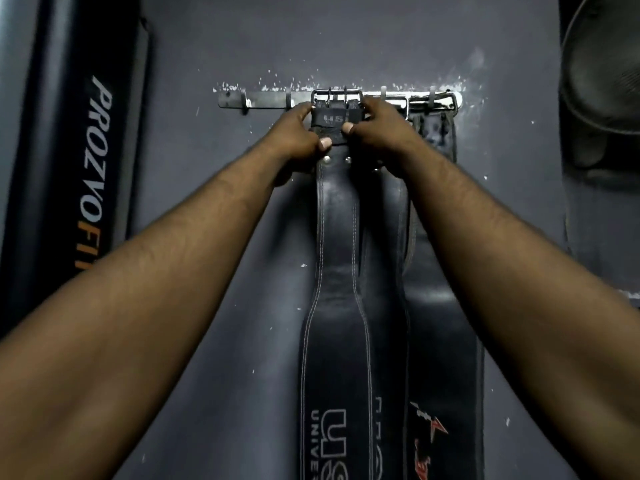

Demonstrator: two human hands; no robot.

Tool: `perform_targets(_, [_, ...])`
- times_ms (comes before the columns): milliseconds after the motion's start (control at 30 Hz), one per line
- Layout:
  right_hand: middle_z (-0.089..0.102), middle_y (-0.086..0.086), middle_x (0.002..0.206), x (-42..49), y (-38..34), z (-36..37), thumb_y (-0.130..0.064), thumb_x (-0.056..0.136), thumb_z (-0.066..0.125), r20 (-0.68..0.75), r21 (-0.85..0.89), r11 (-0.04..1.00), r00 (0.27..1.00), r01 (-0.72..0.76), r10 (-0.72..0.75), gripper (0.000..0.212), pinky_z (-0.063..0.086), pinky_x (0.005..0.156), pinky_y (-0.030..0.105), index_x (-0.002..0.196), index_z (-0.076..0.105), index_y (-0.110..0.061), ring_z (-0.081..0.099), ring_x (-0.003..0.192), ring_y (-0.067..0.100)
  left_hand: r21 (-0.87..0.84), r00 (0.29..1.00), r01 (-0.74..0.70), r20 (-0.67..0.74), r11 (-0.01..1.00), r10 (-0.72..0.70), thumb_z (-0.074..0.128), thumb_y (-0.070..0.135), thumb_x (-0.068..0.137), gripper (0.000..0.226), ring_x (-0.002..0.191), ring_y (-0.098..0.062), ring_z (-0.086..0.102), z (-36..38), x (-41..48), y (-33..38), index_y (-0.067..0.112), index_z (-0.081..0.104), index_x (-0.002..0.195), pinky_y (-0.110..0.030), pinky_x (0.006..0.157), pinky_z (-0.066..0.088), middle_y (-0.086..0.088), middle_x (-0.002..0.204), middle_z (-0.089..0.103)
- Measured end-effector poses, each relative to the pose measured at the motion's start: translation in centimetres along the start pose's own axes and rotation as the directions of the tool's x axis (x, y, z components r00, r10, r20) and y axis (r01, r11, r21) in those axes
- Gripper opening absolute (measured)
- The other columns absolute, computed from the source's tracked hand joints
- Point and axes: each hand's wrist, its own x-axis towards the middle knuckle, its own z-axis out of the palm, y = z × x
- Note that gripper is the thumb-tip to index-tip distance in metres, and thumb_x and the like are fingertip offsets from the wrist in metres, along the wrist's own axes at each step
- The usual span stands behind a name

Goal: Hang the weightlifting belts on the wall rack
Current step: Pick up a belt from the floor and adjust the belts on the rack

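Note:
A black leather weightlifting belt with white stitching and white lettering hangs straight down the grey wall. Its metal buckle sits at the middle of the wall rack, a metal strip with several hooks. My left hand grips the belt's top from the left, thumb pressed on the leather. My right hand grips it from the right. Behind it hangs a second black belt, and a third belt with red lettering hangs from the rack's right end.
A tall black padded column with white and orange lettering stands at the left. A round mesh fan is at the upper right. Two bare hooks stick out on the rack's left part.

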Motion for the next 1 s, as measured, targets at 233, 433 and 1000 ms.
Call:
perform_targets(233, [0.060,0.008,0.106,4.7,0.2,-0.4,-0.016,0.096,0.057,0.055,-0.191,0.981,0.998,-0.019,0.030,0.035,0.041,0.044,0.013,0.128,0.054,-0.004,0.059,0.076,0.013,0.079,1.000,0.023,0.016,0.997,-0.024,0.055,0.000,0.096,0.038,0.047,-0.003,0.057,-0.4,3.6,0.7,0.016,0.058,0.130,-0.014,0.042,0.044,-0.002,0.076,0.057])
perform_targets(433, [0.058,0.006,0.104,4.1,0.0,-0.5,-0.022,0.095,0.058,0.042,-0.314,0.949,0.998,-0.030,0.046,0.027,0.039,0.053,0.019,0.117,0.058,-0.007,0.057,0.089,0.019,0.077,1.000,-0.007,0.013,0.997,0.006,0.053,-0.001,0.096,0.036,0.047,-0.002,0.054,-0.5,3.7,0.0,0.012,0.057,0.129,-0.013,0.040,0.041,0.000,0.073,0.055])
perform_targets(1000, [0.060,-0.004,0.072,-17.9,9.1,9.8,-0.027,0.087,0.070,0.051,0.121,0.917,0.925,-0.380,0.377,0.011,0.047,0.072,0.033,0.083,0.064,-0.018,0.056,0.069,0.016,-0.152,0.960,0.252,0.160,0.956,-0.228,0.060,-0.001,0.094,0.020,0.075,-0.014,0.063,2.5,-15.3,-12.3,-0.001,0.065,0.113,-0.024,0.072,0.053,-0.012,0.088,0.066])
